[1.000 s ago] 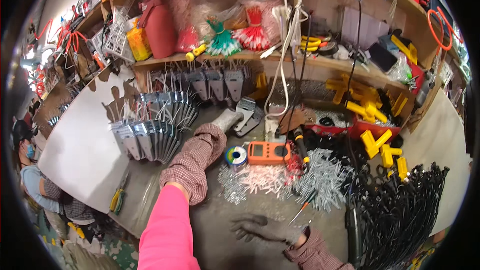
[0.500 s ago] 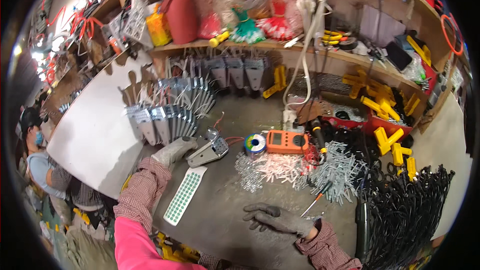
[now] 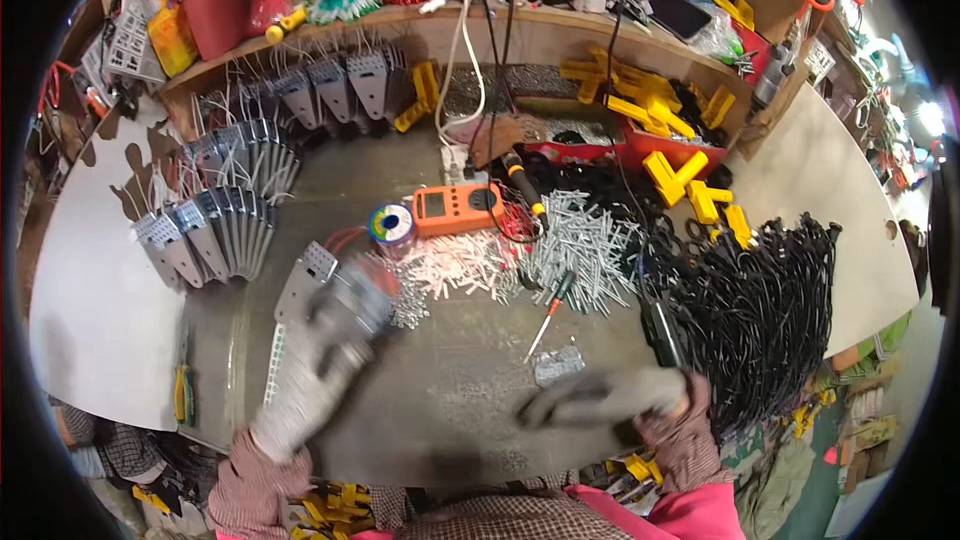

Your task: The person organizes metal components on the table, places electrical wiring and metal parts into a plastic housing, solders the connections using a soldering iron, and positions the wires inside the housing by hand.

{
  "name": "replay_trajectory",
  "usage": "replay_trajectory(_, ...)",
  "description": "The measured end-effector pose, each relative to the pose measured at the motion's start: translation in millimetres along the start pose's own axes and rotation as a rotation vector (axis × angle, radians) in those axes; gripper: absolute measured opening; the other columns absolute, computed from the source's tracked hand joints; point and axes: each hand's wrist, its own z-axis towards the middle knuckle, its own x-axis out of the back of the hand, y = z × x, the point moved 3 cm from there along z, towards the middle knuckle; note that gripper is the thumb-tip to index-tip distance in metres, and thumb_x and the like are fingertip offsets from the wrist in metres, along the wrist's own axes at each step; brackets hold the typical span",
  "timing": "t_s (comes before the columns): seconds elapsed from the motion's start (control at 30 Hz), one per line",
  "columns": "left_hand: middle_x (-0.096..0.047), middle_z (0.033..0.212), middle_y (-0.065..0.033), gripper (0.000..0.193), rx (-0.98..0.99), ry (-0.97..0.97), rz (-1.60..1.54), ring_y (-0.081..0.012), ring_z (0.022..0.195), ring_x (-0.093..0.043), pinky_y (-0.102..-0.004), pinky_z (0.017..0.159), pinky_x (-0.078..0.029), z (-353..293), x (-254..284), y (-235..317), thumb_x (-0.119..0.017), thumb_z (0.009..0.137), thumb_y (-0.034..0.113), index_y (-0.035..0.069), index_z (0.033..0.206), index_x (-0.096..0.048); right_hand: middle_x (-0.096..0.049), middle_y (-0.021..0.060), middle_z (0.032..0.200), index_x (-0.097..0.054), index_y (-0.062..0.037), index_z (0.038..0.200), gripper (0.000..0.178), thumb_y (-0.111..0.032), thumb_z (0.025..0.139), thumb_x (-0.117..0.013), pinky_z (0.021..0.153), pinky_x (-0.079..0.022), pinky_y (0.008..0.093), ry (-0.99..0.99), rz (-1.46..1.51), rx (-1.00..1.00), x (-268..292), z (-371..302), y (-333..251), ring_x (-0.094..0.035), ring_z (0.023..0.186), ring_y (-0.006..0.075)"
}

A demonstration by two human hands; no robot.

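Note:
My left hand [image 3: 325,345], in a grey glove, is blurred at the left middle of the table. Its fingers are closed round a smeared grey metal part [image 3: 362,298] with reddish wires beside it. Touching or just behind this lies a tapered metal bracket [image 3: 297,288] with a perforated end. The strip of green dot stickers [image 3: 274,365] is partly covered by my left hand. My right hand [image 3: 605,400], also gloved, hovers low over the table with fingers stretched leftward, holding nothing visible. Just beyond it are a small silvery plate-like piece [image 3: 558,365] and a thin screwdriver [image 3: 550,316].
An orange multimeter [image 3: 458,210] and solder spool [image 3: 391,225] stand behind piles of pale sleeves [image 3: 455,265] and grey pins [image 3: 580,250]. Black cables [image 3: 760,320] heap up at right. Metal brackets [image 3: 210,230] stand in rows at left, near green-yellow pliers [image 3: 184,395].
The view has swung right. My left hand has come nearer and moved off the bracket's left side onto the metal part. My right hand's fingers have straightened, and the silvery piece now shows beyond it.

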Motion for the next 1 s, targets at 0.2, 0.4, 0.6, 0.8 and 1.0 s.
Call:
replay_trajectory(0.2, -0.045, 0.134, -0.0216, 0.058, -0.162, -0.562, 0.195, -0.0422, 0.125, -0.043, -0.0557, 0.102, -0.040, -53.9, -86.1, 27.3, -0.074, 0.083, 0.032, 0.021, 0.136, -0.053, -0.068, 0.0149, 0.083, -0.066, 0.0002, 0.097, 0.023, -0.022, 0.094, -0.059, 0.072, -0.050, 0.0344, 1.044, -0.592, -0.228, 124.3, -55.2, 11.6, -0.066, 0.076, 0.0190)
replay_trajectory(0.4, -0.058, 0.114, -0.0158, 0.056, -0.355, -0.267, 0.461, -0.0315, 0.114, -0.051, -0.0541, 0.108, -0.032, -32.0, -148.5, 80.1, -0.060, 0.088, 0.031, -0.002, 0.132, -0.050, -0.068, 0.0188, 0.079, -0.055, -0.0046, 0.098, 0.016, -0.013, 0.086, -0.061, 0.064, -0.055, 0.0444, 1.063, -1.422, -0.486, 148.3, 1.0, 53.2, -0.069, 0.073, 0.0361)
replay_trajectory(0.6, -0.061, 0.094, -0.0116, 0.050, -0.503, -0.340, 0.461, -0.0316, 0.100, -0.058, -0.0521, 0.101, -0.039, -30.7, -164.9, 73.7, -0.062, 0.082, 0.018, 0.001, 0.129, -0.055, -0.068, 0.0232, 0.085, -0.051, -0.0042, 0.109, 0.030, -0.017, 0.086, -0.064, 0.071, -0.055, 0.0511, 1.027, -1.170, -0.483, 155.9, 8.3, 51.4, -0.067, 0.081, 0.0436)
replay_trajectory(0.8, -0.065, 0.097, -0.0127, 0.044, -0.133, -0.145, -0.235, -0.0304, 0.095, -0.061, -0.0427, 0.088, -0.048, -14.7, -152.4, 74.8, -0.066, 0.078, 0.006, 0.002, 0.121, -0.060, -0.068, 0.0205, 0.092, -0.058, -0.0060, 0.108, 0.023, -0.007, 0.085, -0.060, 0.070, -0.054, 0.0478, 1.411, -1.176, -0.153, 144.6, -23.8, 9.2, -0.067, 0.084, 0.0402)
replay_trajectory(1.0, -0.066, 0.091, -0.0115, 0.028, 0.003, -0.110, -0.440, -0.0301, 0.086, -0.063, -0.0401, 0.082, -0.049, -6.5, -154.4, 72.6, -0.068, 0.084, 0.013, 0.005, 0.110, -0.065, -0.069, 0.0177, 0.099, -0.064, 0.0002, 0.112, 0.025, 0.000, 0.087, -0.059, 0.076, -0.053, 0.0339, 1.197, -0.761, 0.094, 41.5, -19.8, 5.7, -0.068, 0.086, 0.0276)
